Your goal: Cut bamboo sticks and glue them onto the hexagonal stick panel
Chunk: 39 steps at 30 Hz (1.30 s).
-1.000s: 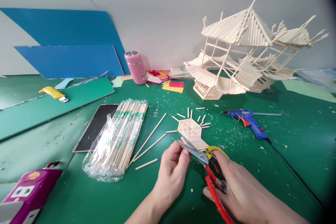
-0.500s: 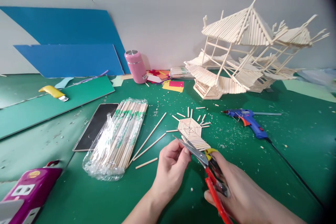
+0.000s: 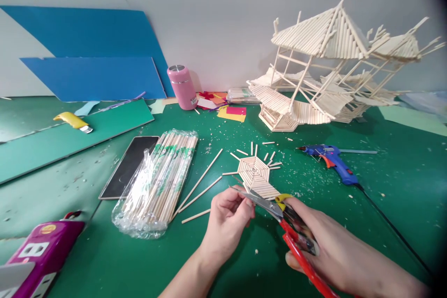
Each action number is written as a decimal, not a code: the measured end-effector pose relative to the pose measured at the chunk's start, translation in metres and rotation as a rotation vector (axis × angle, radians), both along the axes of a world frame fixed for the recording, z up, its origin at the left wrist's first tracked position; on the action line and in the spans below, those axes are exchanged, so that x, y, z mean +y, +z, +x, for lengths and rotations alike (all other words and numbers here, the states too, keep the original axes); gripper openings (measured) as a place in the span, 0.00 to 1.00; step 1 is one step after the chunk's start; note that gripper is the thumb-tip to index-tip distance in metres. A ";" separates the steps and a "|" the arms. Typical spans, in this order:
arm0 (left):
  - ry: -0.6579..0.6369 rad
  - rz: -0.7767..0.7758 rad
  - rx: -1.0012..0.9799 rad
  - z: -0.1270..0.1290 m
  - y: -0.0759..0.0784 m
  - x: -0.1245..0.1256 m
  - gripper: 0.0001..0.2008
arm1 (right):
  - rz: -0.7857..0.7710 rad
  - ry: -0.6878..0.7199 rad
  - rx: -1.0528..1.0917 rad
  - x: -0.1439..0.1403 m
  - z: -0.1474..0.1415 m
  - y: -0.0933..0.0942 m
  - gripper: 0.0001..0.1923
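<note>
Gripping red shears [image 3: 279, 223] in right hand [image 3: 328, 256] | left hand [image 3: 226, 219] pinching blade tips

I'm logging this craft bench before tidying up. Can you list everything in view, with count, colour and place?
stick house model: one, pale wood, back right by the wall
hexagon stick panel: one, pale wood, centre, short cut sticks around it
stick bundle: one, pale sticks in clear wrap, left of centre
loose long sticks: three, pale, beside the bundle
glue gun: one, blue, right of centre
phone: one, black, left of the bundle
bottle: one, pink, back centre
blue boards: two, against the wall
utility knife: one, yellow, far left
scissors: one, red handles, in right hand
left hand: pinching at the blades
right hand: gripping scissors
</note>
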<state>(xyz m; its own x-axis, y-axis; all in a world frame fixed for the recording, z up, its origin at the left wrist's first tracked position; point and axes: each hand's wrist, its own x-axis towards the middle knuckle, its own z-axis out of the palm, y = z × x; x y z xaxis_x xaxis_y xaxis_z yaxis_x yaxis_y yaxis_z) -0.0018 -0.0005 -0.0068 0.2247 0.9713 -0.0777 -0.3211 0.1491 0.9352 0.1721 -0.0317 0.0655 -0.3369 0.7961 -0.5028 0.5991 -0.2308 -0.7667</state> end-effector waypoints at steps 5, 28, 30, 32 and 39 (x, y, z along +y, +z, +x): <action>-0.056 -0.038 -0.052 0.001 0.003 0.000 0.12 | -0.027 0.014 0.016 0.000 0.004 -0.005 0.16; -0.058 -0.003 -0.071 0.004 0.001 -0.002 0.07 | 0.352 -0.019 -0.306 -0.015 0.006 -0.040 0.27; -0.064 -0.012 -0.071 0.004 0.001 -0.002 0.07 | 0.383 -0.001 -0.327 -0.015 0.005 -0.042 0.26; -0.066 -0.019 -0.075 0.004 0.001 -0.002 0.07 | 0.403 0.015 -0.347 -0.016 0.004 -0.044 0.25; -0.058 -0.014 -0.093 0.004 0.000 -0.002 0.07 | 0.436 0.084 -0.382 -0.013 0.000 -0.046 0.23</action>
